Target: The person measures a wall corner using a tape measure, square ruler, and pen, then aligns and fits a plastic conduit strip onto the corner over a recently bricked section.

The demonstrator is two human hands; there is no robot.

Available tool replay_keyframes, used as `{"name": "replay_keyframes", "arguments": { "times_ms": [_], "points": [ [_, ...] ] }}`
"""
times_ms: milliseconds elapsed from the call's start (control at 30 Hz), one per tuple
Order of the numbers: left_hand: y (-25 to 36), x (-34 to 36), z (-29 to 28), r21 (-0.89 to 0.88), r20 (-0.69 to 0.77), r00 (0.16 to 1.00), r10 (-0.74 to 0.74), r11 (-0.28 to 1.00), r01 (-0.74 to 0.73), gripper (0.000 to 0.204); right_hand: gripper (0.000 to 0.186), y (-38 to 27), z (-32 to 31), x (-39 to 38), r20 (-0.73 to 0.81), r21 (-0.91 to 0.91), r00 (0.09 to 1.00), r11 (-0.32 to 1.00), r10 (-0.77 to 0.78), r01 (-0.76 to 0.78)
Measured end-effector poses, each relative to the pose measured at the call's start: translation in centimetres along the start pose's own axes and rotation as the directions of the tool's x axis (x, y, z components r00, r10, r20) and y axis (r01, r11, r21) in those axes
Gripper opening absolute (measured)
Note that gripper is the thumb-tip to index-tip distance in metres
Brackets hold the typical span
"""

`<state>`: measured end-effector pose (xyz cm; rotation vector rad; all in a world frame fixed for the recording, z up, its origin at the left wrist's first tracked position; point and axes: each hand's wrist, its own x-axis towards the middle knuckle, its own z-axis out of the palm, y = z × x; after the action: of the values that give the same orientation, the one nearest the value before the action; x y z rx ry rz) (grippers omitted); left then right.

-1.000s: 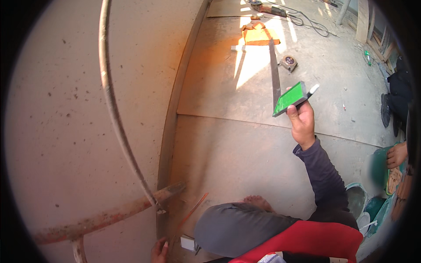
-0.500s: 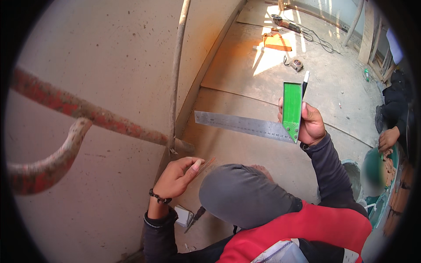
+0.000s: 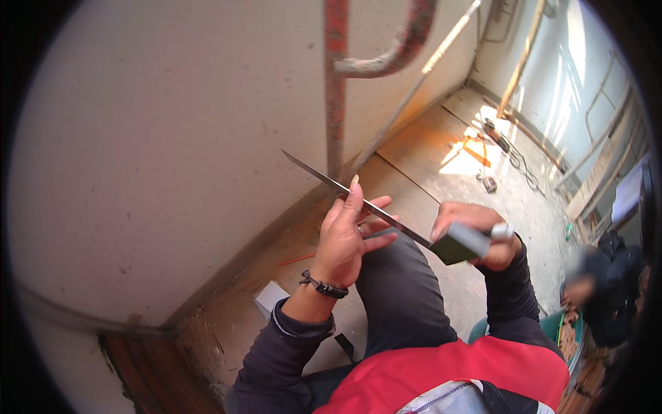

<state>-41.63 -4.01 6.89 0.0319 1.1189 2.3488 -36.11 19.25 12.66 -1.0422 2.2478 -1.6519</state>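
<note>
My right hand (image 3: 498,257) is closed around the handle end of a try square, with a white-capped pen, smeared by motion, also in its grasp. The square's green handle (image 3: 455,250) is tilted, and its thin steel blade (image 3: 317,172) points up and left, nearly edge-on. My left hand (image 3: 343,245) is at the middle of the blade. Its thumb lies against the metal while the other fingers stretch out, spread apart, on the far side. A thin orange stick (image 3: 296,260) lies on the floor beyond my left wrist.
A rusty red metal frame (image 3: 336,90) and a pole (image 3: 414,90) stand by the wall. An angle grinder (image 3: 495,134) and a tape measure (image 3: 489,184) lie on the sunlit floor. Another person (image 3: 607,290) is at the right, beside a green tub (image 3: 552,324).
The square has turned from flat to edge-on and come toward my left hand. That hand has let go of the thin orange stick and reached the blade. The view has swung left.
</note>
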Motion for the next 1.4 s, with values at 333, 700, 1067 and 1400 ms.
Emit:
{"name": "replay_keyframes", "arguments": {
  "times_ms": [333,700,1067,1400],
  "points": [
    [8.8,-8.4,-5.1,-0.007,-0.193,0.598,0.778,0.609,-0.793,0.049,0.032,-6.0,10.4,11.2,0.293,-0.448,0.901,0.787,-0.319,0.424],
    [17.9,-21.8,-14.9,-0.010,-0.324,0.191,0.926,0.198,-0.980,0.051,0.022,-7.0,20.7,20.2,-0.116,-0.213,0.974,0.963,-0.193,0.166],
    [17.8,-25.1,-17.7,0.155,-0.185,0.254,0.949,0.283,-0.947,0.058,0.033,-12.6,28.5,33.3,-0.050,0.009,0.903,0.904,-0.427,0.428],
    [16.3,-23.6,-17.6,0.479,-0.298,0.241,0.924,0.363,-0.799,0.036,0.036,-8.4,30.5,34.5,0.040,0.428,0.937,0.854,-0.346,0.297]
  ]
}}
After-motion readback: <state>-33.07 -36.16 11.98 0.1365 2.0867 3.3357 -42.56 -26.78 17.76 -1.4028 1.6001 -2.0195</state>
